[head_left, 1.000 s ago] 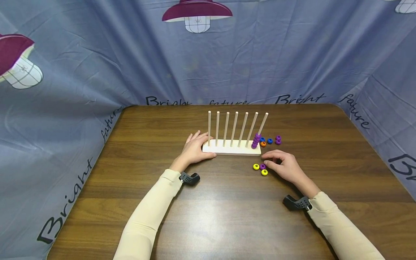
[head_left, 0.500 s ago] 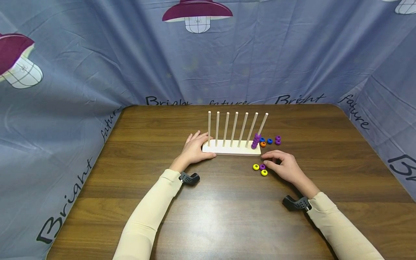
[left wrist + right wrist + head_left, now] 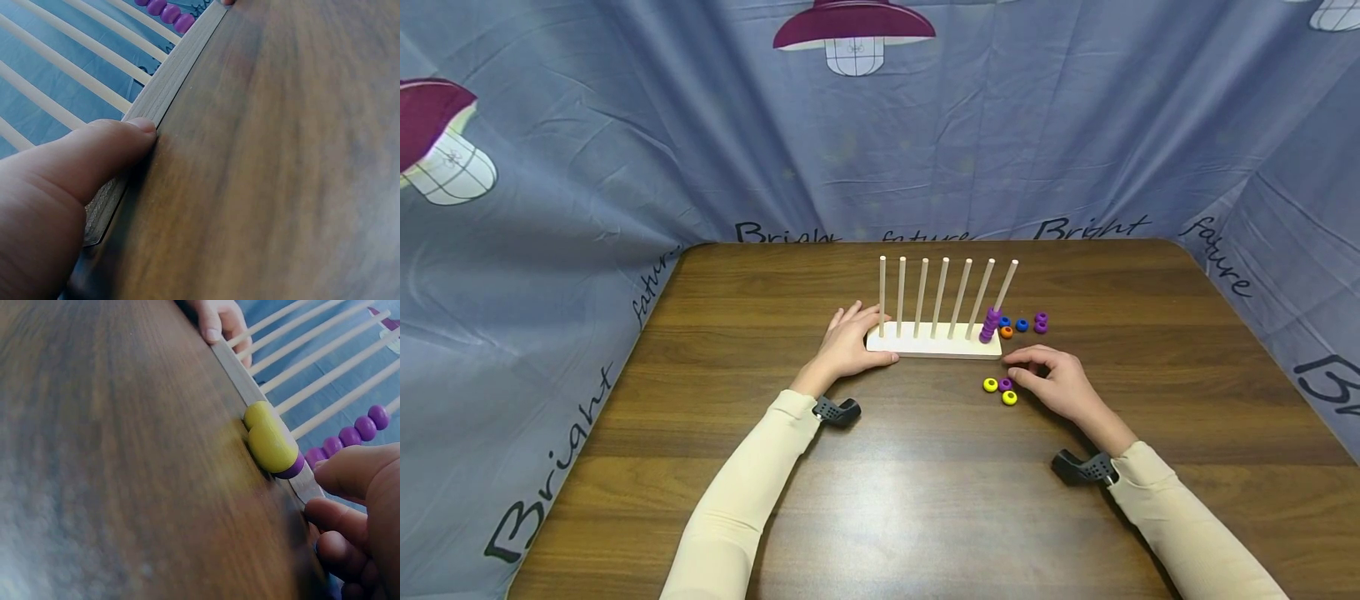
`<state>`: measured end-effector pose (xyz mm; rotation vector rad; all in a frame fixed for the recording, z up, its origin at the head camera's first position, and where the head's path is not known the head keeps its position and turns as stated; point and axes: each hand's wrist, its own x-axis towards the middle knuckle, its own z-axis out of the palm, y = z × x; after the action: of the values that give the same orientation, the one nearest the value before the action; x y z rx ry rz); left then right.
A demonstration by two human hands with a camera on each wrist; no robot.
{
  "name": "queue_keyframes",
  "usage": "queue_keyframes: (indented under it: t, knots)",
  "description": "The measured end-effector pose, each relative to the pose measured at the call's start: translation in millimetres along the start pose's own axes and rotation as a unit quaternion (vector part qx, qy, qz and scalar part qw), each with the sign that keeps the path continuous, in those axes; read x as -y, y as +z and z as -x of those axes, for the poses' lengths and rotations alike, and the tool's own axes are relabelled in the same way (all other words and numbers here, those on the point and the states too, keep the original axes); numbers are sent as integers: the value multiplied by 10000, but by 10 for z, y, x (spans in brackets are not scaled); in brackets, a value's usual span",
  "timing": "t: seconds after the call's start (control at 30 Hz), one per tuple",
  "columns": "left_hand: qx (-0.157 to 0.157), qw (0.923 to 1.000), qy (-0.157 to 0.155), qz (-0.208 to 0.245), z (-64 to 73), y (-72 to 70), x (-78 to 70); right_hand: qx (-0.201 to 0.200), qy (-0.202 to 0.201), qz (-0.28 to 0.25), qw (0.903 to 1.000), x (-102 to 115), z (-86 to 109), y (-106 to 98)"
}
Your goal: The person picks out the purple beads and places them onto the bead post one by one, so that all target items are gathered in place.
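A pale wooden peg rack (image 3: 934,352) stands upright on the table, with several purple beads (image 3: 990,325) stacked on its rightmost peg. My left hand (image 3: 847,343) holds the rack's left end, thumb along the front edge and fingers behind. Close to the rack's right end, my right hand (image 3: 1054,379) lies with thumb and fingers bent and apart, no bead between them. Just left of its thumb are a loose purple bead (image 3: 1005,384) and two yellow beads (image 3: 1010,398). In the right wrist view, the yellow beads (image 3: 273,447) partly cover the purple one.
Behind the right hand lie blue beads (image 3: 1022,325), an orange bead (image 3: 1007,332) and two purple beads (image 3: 1041,322). The brown wooden table (image 3: 925,500) reaches back to a blue printed curtain (image 3: 880,150).
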<state>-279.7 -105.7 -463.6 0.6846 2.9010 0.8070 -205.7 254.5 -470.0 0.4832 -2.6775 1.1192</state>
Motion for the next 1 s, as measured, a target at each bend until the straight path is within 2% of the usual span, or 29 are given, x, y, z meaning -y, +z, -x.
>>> queue_keyframes:
  t: [0.27, 0.37, 0.7, 1.0]
  knots:
    - [33, 10000, -29, -29, 1, 4, 6, -305, 336, -200, 9988, -17, -18, -24]
    - [54, 10000, -13, -41, 1, -3, 4, -323, 344, -225, 9986, -21, -26, -38]
    - [47, 10000, -5, -20, 0, -3, 8, 170, -157, 126, 9997, 11, -21, -39]
    - [25, 10000, -31, 59, 3, -7, -3, 561, -94, 185, 9982, 22, -7, -78]
